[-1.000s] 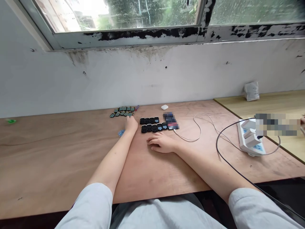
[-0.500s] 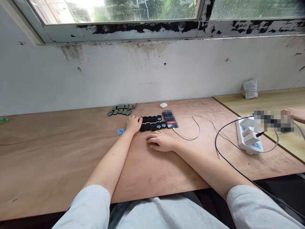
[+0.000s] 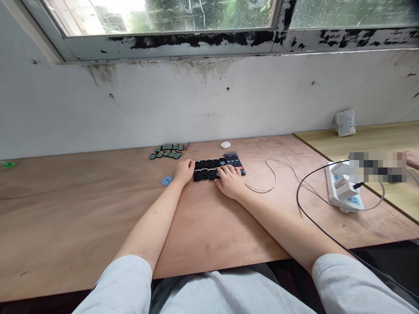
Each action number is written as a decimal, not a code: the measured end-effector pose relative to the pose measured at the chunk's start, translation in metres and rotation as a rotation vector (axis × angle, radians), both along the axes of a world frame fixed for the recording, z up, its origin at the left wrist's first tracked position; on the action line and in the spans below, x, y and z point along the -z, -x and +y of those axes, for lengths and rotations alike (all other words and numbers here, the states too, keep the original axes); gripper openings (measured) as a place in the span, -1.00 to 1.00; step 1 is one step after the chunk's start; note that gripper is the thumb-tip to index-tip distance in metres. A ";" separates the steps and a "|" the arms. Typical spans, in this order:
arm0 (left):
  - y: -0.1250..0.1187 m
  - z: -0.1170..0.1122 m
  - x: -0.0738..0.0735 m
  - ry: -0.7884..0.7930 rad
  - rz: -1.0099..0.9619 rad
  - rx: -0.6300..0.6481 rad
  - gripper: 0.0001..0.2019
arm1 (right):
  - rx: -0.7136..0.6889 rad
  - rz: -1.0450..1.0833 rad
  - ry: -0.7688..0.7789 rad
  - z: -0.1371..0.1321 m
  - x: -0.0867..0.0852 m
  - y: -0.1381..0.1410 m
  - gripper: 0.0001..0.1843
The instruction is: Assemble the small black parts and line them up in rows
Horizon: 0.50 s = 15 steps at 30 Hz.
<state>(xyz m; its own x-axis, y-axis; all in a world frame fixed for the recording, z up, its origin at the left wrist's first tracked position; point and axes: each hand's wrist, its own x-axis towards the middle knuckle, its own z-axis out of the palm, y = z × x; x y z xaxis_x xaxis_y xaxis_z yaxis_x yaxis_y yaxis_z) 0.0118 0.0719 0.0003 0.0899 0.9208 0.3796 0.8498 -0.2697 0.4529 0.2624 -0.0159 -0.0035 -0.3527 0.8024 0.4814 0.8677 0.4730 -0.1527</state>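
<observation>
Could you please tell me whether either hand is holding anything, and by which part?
It cannot be told: the left hand is at the left end of the black pieces, the right hand over their nearer row's right end.

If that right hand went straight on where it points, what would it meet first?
The right hand would probably meet the back row of black pieces, just beyond the front row it overlaps; its height is unclear.
</observation>
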 end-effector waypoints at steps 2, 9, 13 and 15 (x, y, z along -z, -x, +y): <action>0.000 0.000 -0.001 0.004 -0.004 -0.035 -0.68 | 0.047 -0.014 0.035 0.000 0.001 0.000 -0.57; 0.002 0.001 0.003 0.038 -0.100 -0.014 -0.69 | 0.157 -0.130 0.097 -0.005 -0.001 0.003 -0.50; 0.002 0.001 0.004 0.039 -0.111 0.013 -0.71 | 0.160 -0.146 0.076 -0.005 0.000 0.003 -0.49; 0.002 0.001 0.003 0.035 -0.112 0.019 -0.71 | 0.159 -0.147 0.067 -0.005 0.000 0.003 -0.49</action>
<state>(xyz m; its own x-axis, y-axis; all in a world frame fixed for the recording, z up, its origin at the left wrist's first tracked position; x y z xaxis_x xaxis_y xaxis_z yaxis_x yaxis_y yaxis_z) 0.0100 0.0729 -0.0026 0.0660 0.9322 0.3558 0.7881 -0.2674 0.5544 0.2599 -0.0213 -0.0036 -0.2815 0.8822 0.3775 0.9459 0.3213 -0.0454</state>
